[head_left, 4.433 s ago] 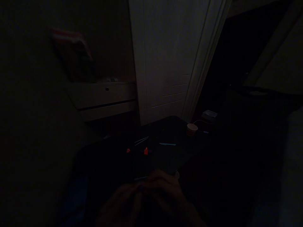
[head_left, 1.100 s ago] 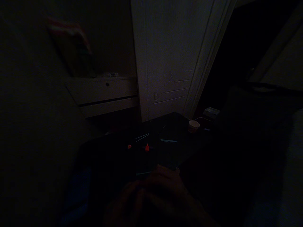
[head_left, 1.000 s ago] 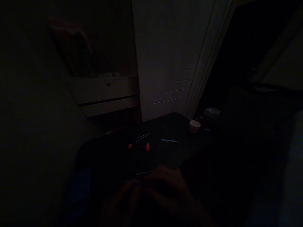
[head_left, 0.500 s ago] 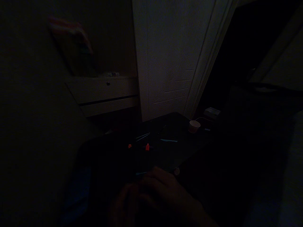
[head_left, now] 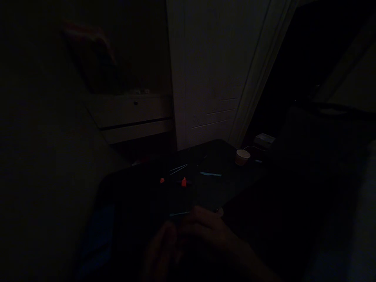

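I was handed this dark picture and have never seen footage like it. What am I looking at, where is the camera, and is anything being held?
The camera sits on a person's head and looks forward and down, so the hands at the bottom are the wearer's own. No machine is involved. The room is very dim. The left hand and right hand are close together over the near edge of a dark table; it is too dark to tell whether they hold anything. A thin light-blue stick lies just beyond the fingers. Farther back on the table are two small red pieces, a pair of thin pale rods, another light-blue strip and a small paper cup. Behind stand a pale door and a drawer unit.
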Demonstrator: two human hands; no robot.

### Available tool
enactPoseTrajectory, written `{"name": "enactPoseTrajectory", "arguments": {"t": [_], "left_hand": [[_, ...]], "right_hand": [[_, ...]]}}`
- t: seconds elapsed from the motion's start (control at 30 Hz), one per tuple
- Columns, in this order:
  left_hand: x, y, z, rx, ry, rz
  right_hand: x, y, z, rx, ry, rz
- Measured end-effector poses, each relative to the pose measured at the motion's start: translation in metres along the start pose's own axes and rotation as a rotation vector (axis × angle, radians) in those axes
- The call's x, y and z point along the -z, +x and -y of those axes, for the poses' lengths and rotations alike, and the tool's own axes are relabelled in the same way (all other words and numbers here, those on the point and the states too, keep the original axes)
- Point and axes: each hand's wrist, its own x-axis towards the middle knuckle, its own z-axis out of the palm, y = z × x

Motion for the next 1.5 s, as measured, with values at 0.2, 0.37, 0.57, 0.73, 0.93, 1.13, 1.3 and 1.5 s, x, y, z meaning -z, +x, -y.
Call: {"name": "enactPoseTrajectory", "arguments": {"t": [0.2,0.37,0.57,0.73,0.93,1.13,1.3,1.5], "left_hand": [[0.006,0.013,-0.027,-0.127,0.075,0.173],[0.007,0.009,-0.031,-0.264,0.147,0.137],[0.003,0.011,-0.028,-0.277,0.123,0.097],[0.003,0.013,-0.021,-0.216,0.144,0.098],[-0.002,0.009,-0.014,-0.135,0.189,0.102],[0.005,0.016,-0.004,-0.345,0.370,0.070],[0.012,0.010,0.013,-0.619,0.429,0.079],[0.017,0.015,0.020,-0.735,0.517,0.083]], "right_hand": [[-0.003,0.002,0.015,-0.358,0.287,-0.123],[-0.008,0.006,0.021,-0.518,0.452,-0.223],[-0.017,-0.003,0.009,-0.273,0.253,-0.231],[-0.021,-0.004,-0.013,0.129,-0.077,-0.076],[-0.017,-0.002,-0.002,-0.048,-0.080,-0.197],[0.003,0.002,0.026,-0.323,0.195,-0.202],[0.001,0.007,0.017,-0.398,0.307,-0.236],[0.005,0.011,0.012,-0.261,0.308,-0.123]]}}
